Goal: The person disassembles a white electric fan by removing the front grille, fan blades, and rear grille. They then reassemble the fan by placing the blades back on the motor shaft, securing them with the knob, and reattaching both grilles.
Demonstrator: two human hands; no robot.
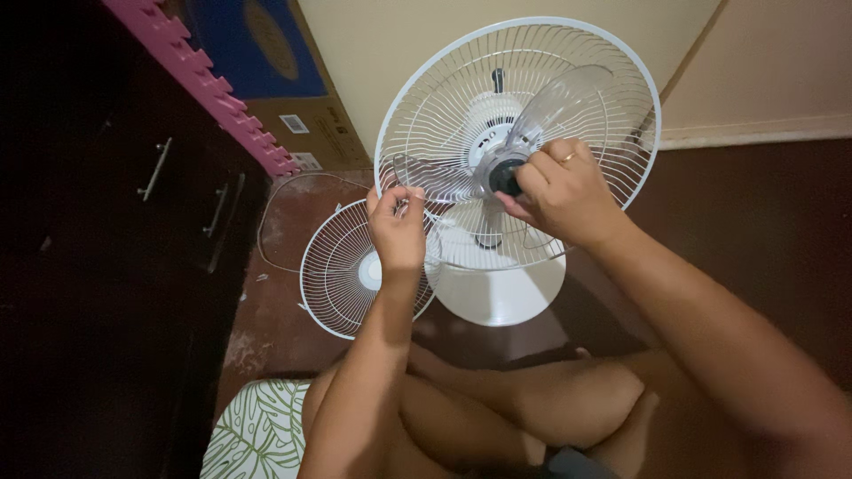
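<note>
The left hand (397, 232) pinches the tip of one clear plastic fan blade (428, 177), left of the hub. Farther right, the right hand (557, 191) closes its fingers on the dark round hub cap (504, 177), centred in the white wire rear guard (612, 71). The loose white wire front guard (333, 270) lies on the floor, near left.

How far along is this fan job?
Done: the front grille is off, lying on the floor. In hand: the right hand grips the dark hub cap while the left hand holds a clear blade. Left: blades and rear grille remain mounted.
</note>
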